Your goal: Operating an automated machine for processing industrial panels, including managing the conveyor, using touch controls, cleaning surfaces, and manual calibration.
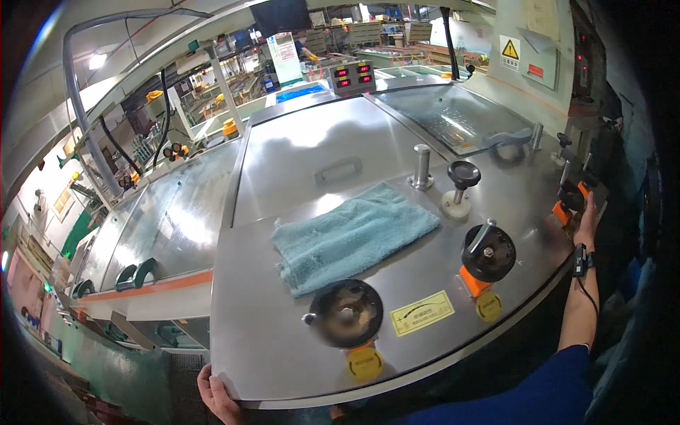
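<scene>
- Our left hand (216,397) grips the near left corner of the stainless steel machine cover (283,354), fingers curled up over its edge.
- Our right hand (585,225) reaches far out along the right edge of the same cover, its fingers at a small black and orange handwheel (569,200); we cannot tell whether they close around it.
- A black band (581,261) sits on the right wrist, and a blue sleeve (549,386) covers the upper forearm.
- Between our hands, a light blue towel (352,237) lies crumpled flat on the cover, touching neither hand.
- Just beyond the left hand, a black round handwheel (346,312) sits with a yellow round label (365,363) at its near side.
- Nearer the right hand, a second black handwheel (488,253) stands on an orange base, with a yellow rectangular sticker (422,313) between the two wheels.
- Beyond the towel, a black knob (463,174) on a white base and a short steel post (421,167) stand upright, side by side.
</scene>
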The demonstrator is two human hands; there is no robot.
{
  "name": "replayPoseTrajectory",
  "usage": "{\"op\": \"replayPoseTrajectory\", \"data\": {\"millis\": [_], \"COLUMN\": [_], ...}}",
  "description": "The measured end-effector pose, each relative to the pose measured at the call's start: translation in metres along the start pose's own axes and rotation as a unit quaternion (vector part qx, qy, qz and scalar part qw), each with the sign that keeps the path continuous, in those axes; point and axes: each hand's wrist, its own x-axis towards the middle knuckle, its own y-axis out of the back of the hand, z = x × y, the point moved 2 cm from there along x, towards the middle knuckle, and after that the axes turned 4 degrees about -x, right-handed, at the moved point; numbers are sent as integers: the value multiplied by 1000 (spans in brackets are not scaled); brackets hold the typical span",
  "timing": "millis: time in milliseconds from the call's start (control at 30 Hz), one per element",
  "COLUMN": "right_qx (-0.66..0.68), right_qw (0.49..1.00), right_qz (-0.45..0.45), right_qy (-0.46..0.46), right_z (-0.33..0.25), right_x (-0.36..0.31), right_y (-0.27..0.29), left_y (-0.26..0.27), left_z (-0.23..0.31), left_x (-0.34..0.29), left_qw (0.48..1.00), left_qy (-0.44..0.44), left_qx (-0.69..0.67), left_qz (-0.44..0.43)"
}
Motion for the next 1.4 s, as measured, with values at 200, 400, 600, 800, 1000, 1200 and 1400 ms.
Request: {"op": "replayPoseTrajectory", "data": {"millis": [200, 400, 600, 800, 1000, 1200, 1400], "right_qx": [-34, -185, -475, -510, -361, -122, -145], "right_qw": [989, 979, 857, 841, 916, 968, 947], "right_qz": [141, 84, 158, 125, 147, 146, -53], "right_qy": [24, 9, 125, 128, 88, 164, 281], "right_z": [-18, -10, 6, -3, -17, -85, -260], "right_x": [-51, -69, -12, 12, -45, -148, -368], "right_y": [-5, -50, -29, -8, -29, -95, -222], "left_y": [10, 28, 41, 37, 25, 50, 81], "left_z": [8, 25, 13, 23, 34, 9, -23], "left_x": [6, 14, 25, 10, 2, 15, 45], "left_qw": [990, 964, 953, 977, 984, 969, 932], "left_qy": [5, 49, 27, 41, 32, 137, 59], "left_qx": [-105, -125, -114, -77, -76, -63, -173], "left_qz": [-92, -231, -279, -193, -160, -195, -312]}}
